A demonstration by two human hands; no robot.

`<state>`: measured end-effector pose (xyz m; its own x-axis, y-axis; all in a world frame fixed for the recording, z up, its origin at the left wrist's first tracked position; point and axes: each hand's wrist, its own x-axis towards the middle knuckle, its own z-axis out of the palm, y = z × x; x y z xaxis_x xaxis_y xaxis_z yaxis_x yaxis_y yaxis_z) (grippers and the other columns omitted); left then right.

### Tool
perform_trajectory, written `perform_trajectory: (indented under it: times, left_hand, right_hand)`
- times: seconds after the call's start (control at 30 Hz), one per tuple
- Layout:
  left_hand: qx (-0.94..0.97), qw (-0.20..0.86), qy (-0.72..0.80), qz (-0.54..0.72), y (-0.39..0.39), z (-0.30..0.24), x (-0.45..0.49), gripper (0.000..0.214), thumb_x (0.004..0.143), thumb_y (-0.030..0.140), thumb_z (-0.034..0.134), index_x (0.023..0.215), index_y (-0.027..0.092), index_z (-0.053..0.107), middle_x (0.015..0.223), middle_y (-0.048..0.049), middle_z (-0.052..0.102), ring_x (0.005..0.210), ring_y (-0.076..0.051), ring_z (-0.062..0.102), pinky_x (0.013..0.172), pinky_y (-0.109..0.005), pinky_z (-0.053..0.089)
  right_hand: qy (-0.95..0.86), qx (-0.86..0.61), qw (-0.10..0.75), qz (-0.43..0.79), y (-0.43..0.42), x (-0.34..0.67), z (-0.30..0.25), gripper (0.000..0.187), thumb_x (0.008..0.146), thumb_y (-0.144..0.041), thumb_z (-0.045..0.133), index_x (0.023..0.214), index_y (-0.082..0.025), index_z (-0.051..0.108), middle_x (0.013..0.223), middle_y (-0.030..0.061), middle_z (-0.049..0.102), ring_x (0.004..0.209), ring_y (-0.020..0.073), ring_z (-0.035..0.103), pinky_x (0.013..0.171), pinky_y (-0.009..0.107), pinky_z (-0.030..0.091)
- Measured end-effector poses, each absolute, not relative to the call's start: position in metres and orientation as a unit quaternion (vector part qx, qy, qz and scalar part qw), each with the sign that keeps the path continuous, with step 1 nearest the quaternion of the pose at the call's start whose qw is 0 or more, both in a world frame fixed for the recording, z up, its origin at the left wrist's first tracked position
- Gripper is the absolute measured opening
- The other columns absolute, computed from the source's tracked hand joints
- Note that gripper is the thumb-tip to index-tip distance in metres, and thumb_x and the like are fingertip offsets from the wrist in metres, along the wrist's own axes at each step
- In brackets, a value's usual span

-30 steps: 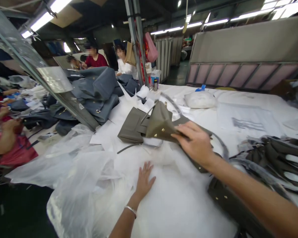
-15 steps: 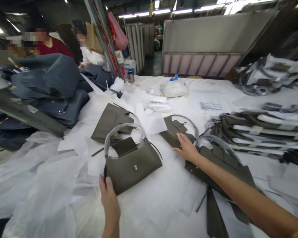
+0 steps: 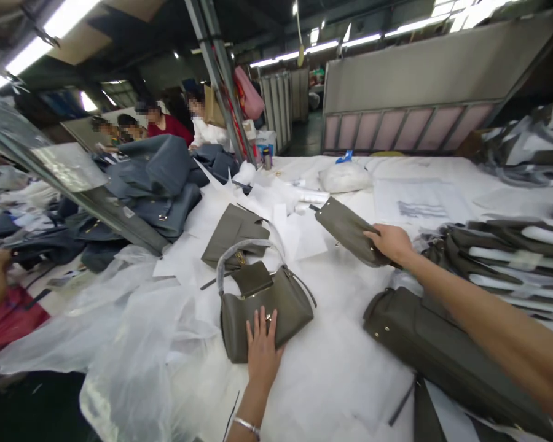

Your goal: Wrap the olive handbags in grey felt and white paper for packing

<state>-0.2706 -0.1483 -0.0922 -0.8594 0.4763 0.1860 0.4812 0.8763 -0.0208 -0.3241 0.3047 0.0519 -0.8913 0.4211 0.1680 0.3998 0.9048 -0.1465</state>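
An olive-green handbag with a wrapped handle lies on the white table cover in front of me. My left hand rests flat on its front, fingers spread, near the gold clasp. My right hand grips a second olive handbag by its edge and holds it lifted above the table. Another flat olive bag lies behind the first one, and a further olive bag lies under my right forearm.
Grey-blue bags are piled at the left behind a slanted metal post. Clear plastic sheeting hangs over the near left edge. Stacked wrapped olive bags fill the right side. Several people sit at the far left.
My left hand moved from the bag's lower corner onto its front. My right hand closed on the second olive bag and lifted it off the table. The view swung slightly left.
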Motion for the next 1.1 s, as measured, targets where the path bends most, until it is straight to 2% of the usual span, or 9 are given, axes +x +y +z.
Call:
perform_trajectory:
  times: [0.17, 0.27, 0.37, 0.53, 0.63, 0.77, 0.83, 0.97, 1.1]
  left_hand:
    - [-0.249, 0.114, -0.962, -0.019, -0.146, -0.098, -0.268, 0.102, 0.076, 0.018, 0.071, 0.157, 0.026, 0.009, 0.163, -0.0150, 0.014, 0.150, -0.034, 0.015, 0.119, -0.059, 0.025]
    - [-0.249, 0.128, -0.960, -0.025, -0.145, -0.099, -0.267, 0.103, 0.076, 0.017, 0.069, 0.157, 0.026, 0.006, 0.163, -0.0156, 0.016, 0.150, -0.035, 0.016, 0.118, -0.060, 0.026]
    - [-0.251, 0.123, -0.960, -0.028, -0.145, -0.097, -0.268, 0.097, 0.076, 0.014, 0.065, 0.157, 0.025, 0.013, 0.163, -0.0153, 0.017, 0.150, -0.033, 0.015, 0.118, -0.058, 0.027]
    - [-0.270, 0.089, -0.958, -0.045, -0.153, -0.093, -0.275, 0.090, 0.074, 0.008, 0.062, 0.155, 0.022, 0.024, 0.163, -0.0151, 0.016, 0.151, -0.032, 0.013, 0.119, -0.054, 0.028]
    - [-0.281, 0.089, -0.951, -0.090, -0.157, -0.083, -0.274, 0.082, 0.080, 0.013, 0.060, 0.154, 0.024, 0.026, 0.163, -0.0139, 0.017, 0.150, -0.033, 0.018, 0.117, -0.056, 0.031]
    - [-0.234, 0.123, -0.938, -0.223, -0.136, -0.047, -0.251, 0.055, 0.094, 0.027, 0.050, 0.148, 0.024, 0.039, 0.165, -0.0103, 0.012, 0.150, -0.032, 0.018, 0.116, -0.054, 0.033]
    - [-0.241, 0.067, -0.913, -0.321, -0.104, -0.030, -0.239, 0.047, 0.097, 0.032, 0.044, 0.144, 0.025, 0.045, 0.162, -0.0071, 0.024, 0.149, -0.027, 0.024, 0.120, -0.048, 0.028]
    - [-0.210, -0.270, -0.776, -0.530, -0.004, -0.024, -0.218, 0.060, 0.092, 0.044, 0.053, 0.146, 0.019, 0.043, 0.159, -0.0086, 0.033, 0.148, -0.023, 0.025, 0.123, -0.040, 0.019]
    - [-0.152, -0.358, -0.742, -0.546, 0.087, -0.038, -0.211, 0.075, 0.086, 0.059, 0.057, 0.143, 0.011, 0.045, 0.144, -0.0186, 0.052, 0.133, -0.027, 0.050, 0.111, -0.040, 0.039]
  right_hand:
    - [-0.939, -0.213, 0.257, 0.080, 0.299, -0.325, 0.133, 0.044, 0.093, -0.051, 0.043, 0.093, -0.018, 0.073, 0.079, 0.0117, 0.073, 0.073, 0.0288, 0.065, 0.061, 0.034, 0.041]
    - [-0.945, -0.153, 0.255, 0.139, 0.258, -0.341, 0.145, 0.046, 0.095, -0.051, 0.042, 0.104, -0.018, 0.071, 0.091, 0.0126, 0.075, 0.084, 0.0300, 0.068, 0.072, 0.036, 0.047]
    - [-0.957, -0.063, 0.168, 0.229, 0.215, -0.363, 0.125, 0.045, 0.096, -0.047, 0.040, 0.118, -0.019, 0.068, 0.111, 0.0096, 0.074, 0.099, 0.0276, 0.069, 0.086, 0.038, 0.052]
    - [-0.956, 0.038, 0.069, 0.281, 0.188, -0.337, 0.071, 0.036, 0.091, -0.040, 0.049, 0.113, -0.025, 0.073, 0.118, 0.0014, 0.072, 0.110, 0.0234, 0.067, 0.097, 0.037, 0.053]
    - [-0.952, 0.013, 0.078, 0.296, 0.213, -0.265, 0.045, 0.042, 0.092, -0.043, 0.046, 0.120, -0.022, 0.070, 0.125, 0.0069, 0.068, 0.116, 0.0272, 0.064, 0.104, 0.044, 0.049]
    - [-0.939, -0.175, 0.137, 0.262, 0.271, -0.137, 0.016, 0.045, 0.093, -0.048, 0.042, 0.116, -0.021, 0.069, 0.126, 0.0099, 0.068, 0.119, 0.0300, 0.062, 0.108, 0.047, 0.045]
    - [-0.924, -0.275, 0.159, 0.214, 0.297, -0.079, 0.003, 0.050, 0.090, -0.052, 0.042, 0.117, -0.018, 0.067, 0.127, 0.0142, 0.066, 0.122, 0.0333, 0.059, 0.110, 0.050, 0.043]
    - [-0.859, -0.447, 0.105, 0.227, 0.331, -0.007, -0.028, 0.071, 0.078, -0.063, 0.048, 0.126, -0.012, 0.061, 0.115, 0.0229, 0.069, 0.109, 0.0417, 0.065, 0.096, 0.059, 0.050]
    - [-0.822, -0.453, 0.052, 0.342, 0.342, 0.008, -0.069, 0.074, 0.082, -0.068, 0.048, 0.135, -0.018, 0.057, 0.093, 0.0262, 0.073, 0.077, 0.0400, 0.073, 0.070, 0.053, 0.058]
